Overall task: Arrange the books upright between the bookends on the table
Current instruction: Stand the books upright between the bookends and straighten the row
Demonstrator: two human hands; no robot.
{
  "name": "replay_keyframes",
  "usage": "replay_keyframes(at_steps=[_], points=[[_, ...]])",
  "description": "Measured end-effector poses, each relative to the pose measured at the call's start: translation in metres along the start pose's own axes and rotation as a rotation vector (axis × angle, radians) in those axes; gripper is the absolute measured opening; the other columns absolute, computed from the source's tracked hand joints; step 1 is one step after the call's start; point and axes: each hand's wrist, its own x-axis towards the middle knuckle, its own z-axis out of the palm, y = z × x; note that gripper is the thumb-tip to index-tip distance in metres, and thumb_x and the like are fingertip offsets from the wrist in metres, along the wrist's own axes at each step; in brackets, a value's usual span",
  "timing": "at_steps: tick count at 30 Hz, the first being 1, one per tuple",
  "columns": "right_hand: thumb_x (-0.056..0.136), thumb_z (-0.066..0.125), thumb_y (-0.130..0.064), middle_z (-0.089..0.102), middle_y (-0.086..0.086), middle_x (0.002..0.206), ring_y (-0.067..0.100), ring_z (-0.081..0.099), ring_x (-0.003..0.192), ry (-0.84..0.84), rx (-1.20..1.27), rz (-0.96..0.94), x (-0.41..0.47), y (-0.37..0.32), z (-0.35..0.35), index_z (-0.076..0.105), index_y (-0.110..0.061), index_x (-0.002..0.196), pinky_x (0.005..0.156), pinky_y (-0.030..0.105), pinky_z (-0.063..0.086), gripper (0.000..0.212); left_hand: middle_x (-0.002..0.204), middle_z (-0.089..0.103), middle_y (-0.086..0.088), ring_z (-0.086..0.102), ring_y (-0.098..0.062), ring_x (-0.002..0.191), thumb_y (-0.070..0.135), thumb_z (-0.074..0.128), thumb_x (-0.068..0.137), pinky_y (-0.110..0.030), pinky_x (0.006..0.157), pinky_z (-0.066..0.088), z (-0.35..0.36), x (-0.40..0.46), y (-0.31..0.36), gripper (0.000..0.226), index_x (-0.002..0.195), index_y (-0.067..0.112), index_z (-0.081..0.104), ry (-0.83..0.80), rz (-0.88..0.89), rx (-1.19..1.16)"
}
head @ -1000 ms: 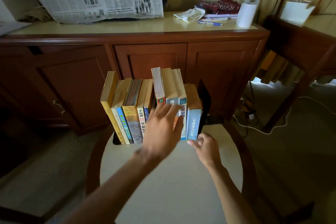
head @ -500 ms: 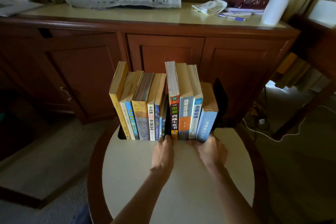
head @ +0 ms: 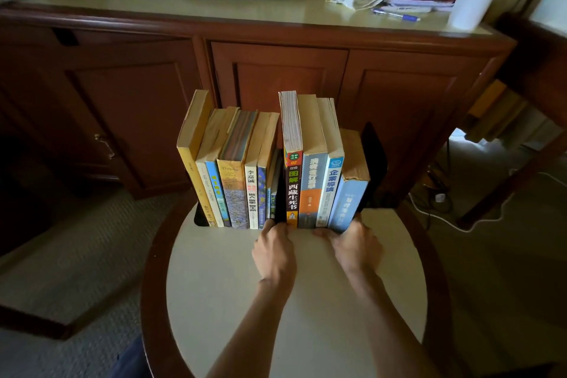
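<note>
Your near half of the round cream wooden-rimmed table (head: 306,301) is bare. The upright row of paperback books (head: 273,169) blocks the far edge, black metal bookends (head: 372,163) closing each end; one dark gap (head: 279,193) splits the row.

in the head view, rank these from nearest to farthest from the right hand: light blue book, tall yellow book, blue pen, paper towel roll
From the right hand:
1. Light blue book, right end of the row, touching the fingers.
2. Tall yellow book, far left end of the row.
3. Blue pen, on the sideboard behind, to the right.
4. Paper towel roll, just right of the pen; nearly level with it, hard to separate.
</note>
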Motion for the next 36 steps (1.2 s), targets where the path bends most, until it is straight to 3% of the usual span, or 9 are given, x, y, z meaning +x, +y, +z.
replay_keyframes(at_steps=[4, 9, 18, 24, 29, 36], points=[[0.052, 0.075, -0.077, 0.074, 0.0, 0.096, 0.022, 0.07, 0.081, -0.014, -0.012, -0.008, 0.0, 0.0, -0.003, 0.058, -0.019, 0.11, 0.059, 0.027, 0.05, 0.083, 0.094, 0.07, -0.005, 0.063, -0.039, 0.07, 0.002, 0.065, 0.082, -0.033, 0.058, 0.045, 0.002, 0.0, 0.002, 0.016, 0.081, 0.015, 0.074, 0.045, -0.004, -0.018], [0.037, 0.062, -0.094, 0.072, -0.005, 0.088, 0.023, 0.069, 0.077, -0.022, -0.012, 0.051, -0.002, -0.01, -0.005, 0.06, -0.025, 0.106, 0.059, 0.028, 0.051, 0.097, 0.095, 0.067, -0.003, 0.062, -0.041, 0.071, 0.006, 0.065, 0.083, -0.037, 0.058, 0.049, 0.004, -0.001, -0.002, 0.015, 0.083, 0.017, 0.075, 0.04, 0.018, -0.021], [0.031, 0.046, -0.104, 0.07, -0.006, 0.082, 0.023, 0.068, 0.071, 0.015, -0.058, 0.114, -0.005, -0.017, -0.001, 0.06, -0.024, 0.103, 0.06, 0.034, 0.057, 0.109, 0.092, 0.067, -0.002, 0.062, -0.04, 0.066, 0.006, 0.068, 0.084, -0.03, 0.054, 0.036, 0.005, -0.001, -0.004, 0.014, 0.083, 0.017, 0.076, 0.073, 0.049, -0.021], [0.033, 0.05, -0.102, 0.07, -0.003, 0.083, 0.025, 0.068, 0.071, 0.01, -0.071, 0.126, -0.007, -0.021, -0.005, 0.06, -0.023, 0.1, 0.059, 0.032, 0.055, 0.104, 0.093, 0.066, -0.003, 0.062, -0.042, 0.067, 0.008, 0.066, 0.086, -0.034, 0.054, 0.04, 0.004, 0.0, -0.003, 0.012, 0.081, 0.015, 0.075, 0.053, 0.044, -0.027], [0.045, 0.067, -0.089, 0.072, 0.005, 0.093, 0.029, 0.07, 0.079, 0.003, -0.072, 0.096, -0.008, -0.022, -0.011, 0.055, -0.017, 0.105, 0.06, 0.031, 0.052, 0.094, 0.096, 0.063, -0.003, 0.063, -0.04, 0.077, 0.039, 0.068, 0.089, -0.036, 0.059, 0.041, 0.002, -0.001, 0.0, 0.026, 0.081, 0.014, 0.07, -0.008, 0.015, 0.004], [0.052, 0.071, -0.081, 0.073, 0.005, 0.097, 0.027, 0.07, 0.082, 0.001, -0.058, 0.085, -0.007, -0.017, -0.006, 0.057, -0.017, 0.108, 0.059, 0.028, 0.048, 0.087, 0.094, 0.069, -0.002, 0.065, -0.039, 0.076, 0.037, 0.073, 0.085, -0.034, 0.058, 0.039, 0.004, 0.001, 0.003, 0.024, 0.079, 0.013, 0.073, 0.033, -0.026, -0.03]])
